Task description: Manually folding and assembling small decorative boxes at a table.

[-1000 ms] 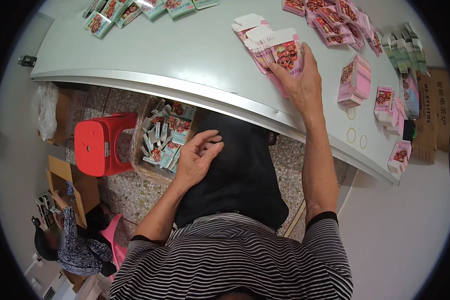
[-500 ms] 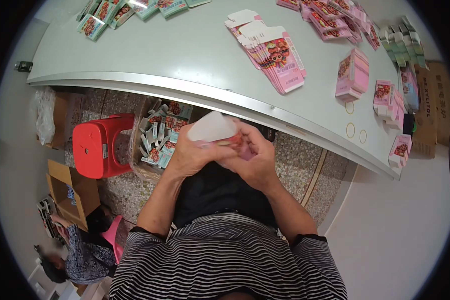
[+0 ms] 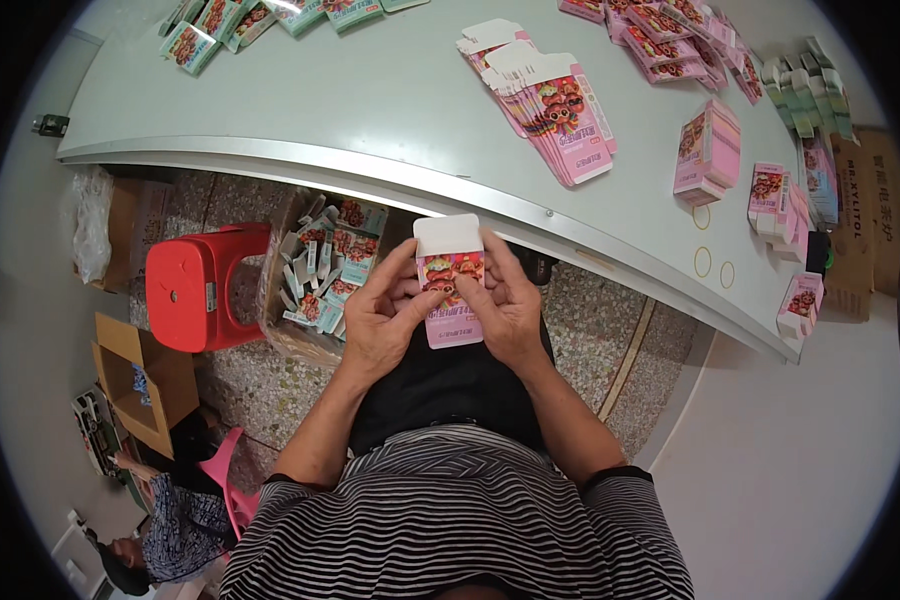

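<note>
Between my hands, over my lap, is a pink printed carton [image 3: 456,325] with its white top flap standing up and its front facing me. My left hand [image 3: 382,322] grips its left edge, the thumb lying across the front. On the opposite edge my right hand [image 3: 508,312] holds it the same way, fingers tucked behind. Whether the carton is flat or partly opened out, I cannot tell. Beyond my hands, a fanned stack of flat pink cartons [image 3: 560,115] rests on the white table [image 3: 300,110].
An open box of green cartons [image 3: 335,260] stands left of my knees, beside a red stool [image 3: 185,295]. Pink cartons [image 3: 665,45] pile up at the table's far right, with a pink carton block [image 3: 705,150] nearer. Another person [image 3: 185,525] sits at lower left by a cardboard box [image 3: 150,385].
The pink carton has turned from a tilted, blurred position to upright with its front toward me. My hands have moved to its two side edges.
</note>
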The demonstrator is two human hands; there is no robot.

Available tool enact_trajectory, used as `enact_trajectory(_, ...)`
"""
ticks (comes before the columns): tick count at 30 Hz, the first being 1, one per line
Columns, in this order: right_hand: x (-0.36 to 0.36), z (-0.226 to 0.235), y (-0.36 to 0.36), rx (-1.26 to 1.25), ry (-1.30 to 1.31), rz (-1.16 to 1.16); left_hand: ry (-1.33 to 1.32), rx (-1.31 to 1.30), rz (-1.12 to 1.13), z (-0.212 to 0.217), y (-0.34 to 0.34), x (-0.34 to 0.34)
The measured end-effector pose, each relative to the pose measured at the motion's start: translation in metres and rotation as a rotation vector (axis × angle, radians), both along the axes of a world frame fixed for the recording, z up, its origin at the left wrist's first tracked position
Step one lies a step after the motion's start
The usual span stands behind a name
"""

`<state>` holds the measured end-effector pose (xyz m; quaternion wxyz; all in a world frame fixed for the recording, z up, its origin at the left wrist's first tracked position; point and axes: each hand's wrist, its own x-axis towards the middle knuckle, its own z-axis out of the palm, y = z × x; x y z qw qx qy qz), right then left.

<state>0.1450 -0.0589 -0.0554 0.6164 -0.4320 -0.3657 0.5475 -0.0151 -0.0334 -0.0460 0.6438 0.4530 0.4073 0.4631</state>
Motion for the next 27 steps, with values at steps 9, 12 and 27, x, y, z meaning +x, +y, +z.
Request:
enact_trajectory(9,0.027,-0.039,-0.017,0.015,-0.208,0.241,0.276,0.081,-0.309,-0.004,0.005,-0.023)
enact_trajectory(12,0.015,-0.031,-0.024,-0.03,-0.122,0.128,0.44,0.287,-0.268,-0.006,0.001,-0.015)
enact_trajectory(27,0.03,0.005,-0.029,-0.287,0.101,0.215,0.206,-0.055,-0.245,0.015,-0.012,-0.019)
